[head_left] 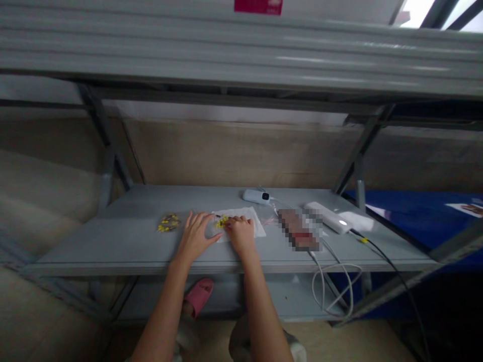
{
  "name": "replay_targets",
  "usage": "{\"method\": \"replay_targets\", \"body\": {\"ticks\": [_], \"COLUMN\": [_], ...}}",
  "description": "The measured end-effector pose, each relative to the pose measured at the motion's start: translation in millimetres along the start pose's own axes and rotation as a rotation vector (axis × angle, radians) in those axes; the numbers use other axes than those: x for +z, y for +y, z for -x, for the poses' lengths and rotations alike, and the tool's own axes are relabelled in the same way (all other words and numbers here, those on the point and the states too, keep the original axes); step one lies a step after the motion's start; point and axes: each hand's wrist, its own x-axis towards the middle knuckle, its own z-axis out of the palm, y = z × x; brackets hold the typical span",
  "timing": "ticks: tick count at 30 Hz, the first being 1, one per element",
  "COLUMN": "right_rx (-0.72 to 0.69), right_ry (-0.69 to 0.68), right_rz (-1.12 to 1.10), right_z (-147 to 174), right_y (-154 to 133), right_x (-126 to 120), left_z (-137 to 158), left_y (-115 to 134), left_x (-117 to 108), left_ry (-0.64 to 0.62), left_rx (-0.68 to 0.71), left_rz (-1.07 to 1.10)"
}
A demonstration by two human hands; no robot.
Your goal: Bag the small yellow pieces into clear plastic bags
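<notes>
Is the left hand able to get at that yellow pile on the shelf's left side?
Probably yes: the left hand rests flat on the shelf just beside the yellow pile, with only bare surface between them.

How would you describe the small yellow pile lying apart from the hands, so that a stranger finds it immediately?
Look at the grey metal shelf in front of the person. On it, beyond the flat left hand, lies a loose pile of tiny yellow pieces directly on bare metal. Unlike the other yellow pieces, it is on no white sheet and no hand touches it.
</notes>
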Motion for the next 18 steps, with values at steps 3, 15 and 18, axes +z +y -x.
{"method": "replay_targets", "body": {"ticks": [3, 15, 18], "right_rx": [0.023, -0.045, -0.017], "right_ry": [0.032, 0.085, 0.082], "right_rz": [0.006, -0.636, -0.668], "right_z": [-2.2, -11.5, -11.4], "right_y": [-3.5, -2.1, -0.3], "right_x": [6.1, 19.0, 22.6], "left_z": [-0.2, 0.4, 0.4], "left_y": [-1.3, 0.8, 0.5], "left_x": [1.1, -0.3, 0.2], "left_ry": [-0.02, -0.044, -0.027], "left_rx": [0.0, -0.03, -0.024], "left_rz": [0.034, 0.038, 0.034]}}
